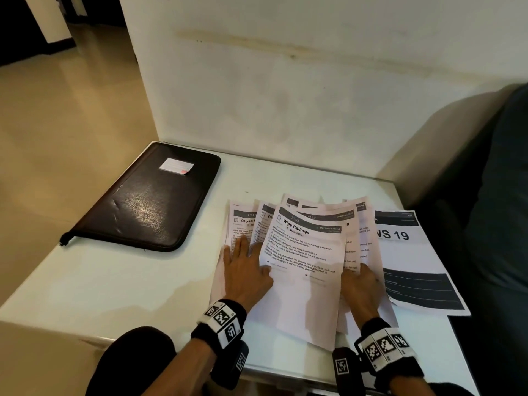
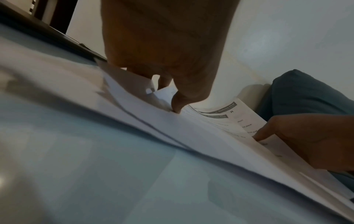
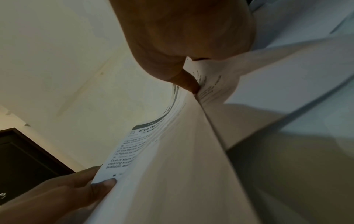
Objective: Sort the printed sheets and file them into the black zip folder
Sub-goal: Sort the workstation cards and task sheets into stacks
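head view alone shows zip folder (image 1: 148,198) (closed).

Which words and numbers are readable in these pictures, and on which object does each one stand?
"2761", "Wipe Railings", "Workstation", "Dexterous Hand": top sheet of the fanned pile.
"2723": sheet behind it.
"Close": leftmost sheet; the rest is covered.
"S 19": large print on the separate sheet at the right, its start hidden.
Body text on the sheets: mostly too small to read with certainty.
White label on the black zip folder: blurred, unreadable.
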